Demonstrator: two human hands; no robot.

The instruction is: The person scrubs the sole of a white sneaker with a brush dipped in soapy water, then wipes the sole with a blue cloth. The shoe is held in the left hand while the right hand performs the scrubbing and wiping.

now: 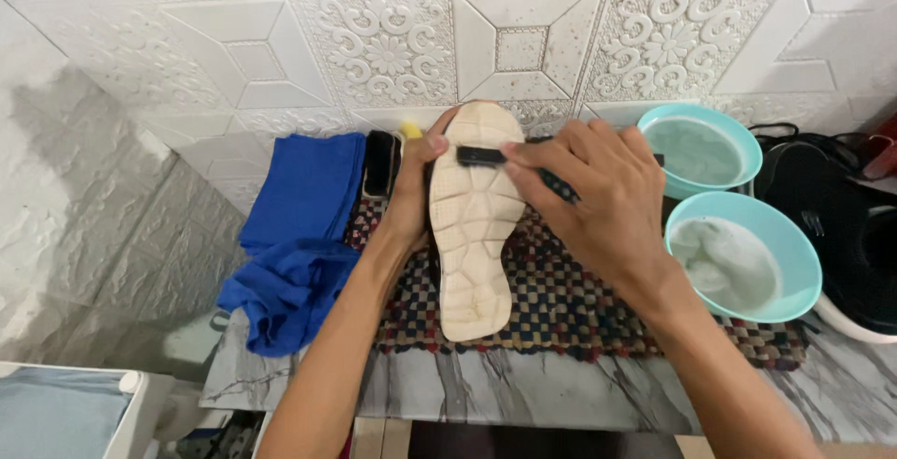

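Observation:
A shoe lies sole-up on a checkered woven mat (570,305), its cream ridged sole (475,235) facing me. My left hand (411,193) grips the shoe along its left side, thumb over the toe end. My right hand (589,202) holds a small black brush (481,154) pressed across the upper part of the sole.
Two turquoise bowls stand at the right, the near one (747,258) with cloudy water, the far one (701,149) behind it. A black shoe (841,235) sits at the far right. Blue cloths (299,244) lie at the left beside another brush (381,164). The marble slab's edge (523,394) runs along the front.

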